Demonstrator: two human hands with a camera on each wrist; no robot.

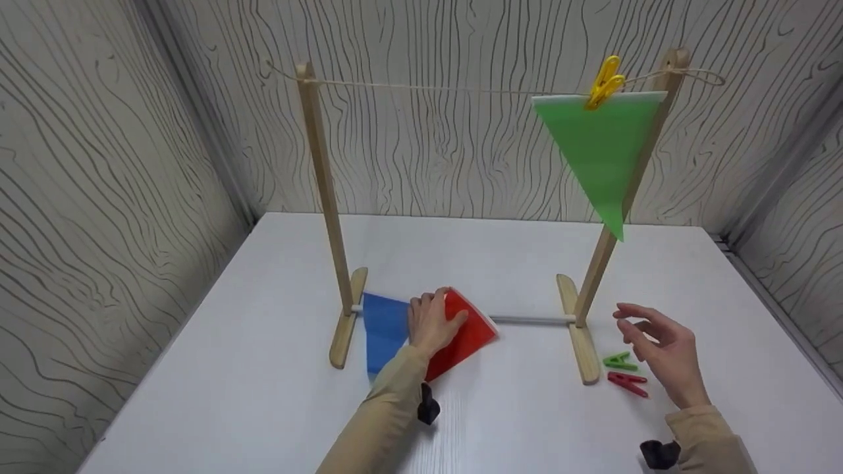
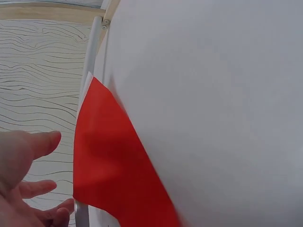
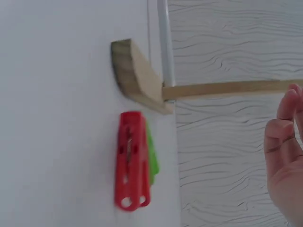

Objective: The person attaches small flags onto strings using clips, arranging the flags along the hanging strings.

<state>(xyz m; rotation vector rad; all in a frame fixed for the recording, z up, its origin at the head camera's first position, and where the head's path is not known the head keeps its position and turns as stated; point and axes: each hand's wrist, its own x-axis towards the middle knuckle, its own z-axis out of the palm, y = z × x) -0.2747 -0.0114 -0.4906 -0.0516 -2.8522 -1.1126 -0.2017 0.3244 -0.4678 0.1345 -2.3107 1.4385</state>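
My left hand (image 1: 435, 324) hovers over the red pennant (image 1: 469, 336), fingers spread and relaxed. The left wrist view shows the thumb and fingers beside that pennant's white-edged side, gripping nothing. A blue pennant (image 1: 385, 332) lies just left of the red one, partly hidden by the hand. My right hand (image 1: 665, 349) is raised at the right with loosely bent fingers and nothing between them. Close to it on the table are a green clothespin (image 1: 619, 361) and a red clothespin (image 3: 130, 161). A green pennant (image 1: 602, 145) hangs from the string, held by a yellow clothespin (image 1: 604, 84).
A wooden stand has a left post (image 1: 324, 191), a right post (image 1: 596, 276) and a low white crossbar (image 1: 533, 319). A thin string (image 1: 428, 87) runs between the post tops. Behind the white table (image 1: 263, 395) rises a wood-patterned wall (image 1: 428, 158).
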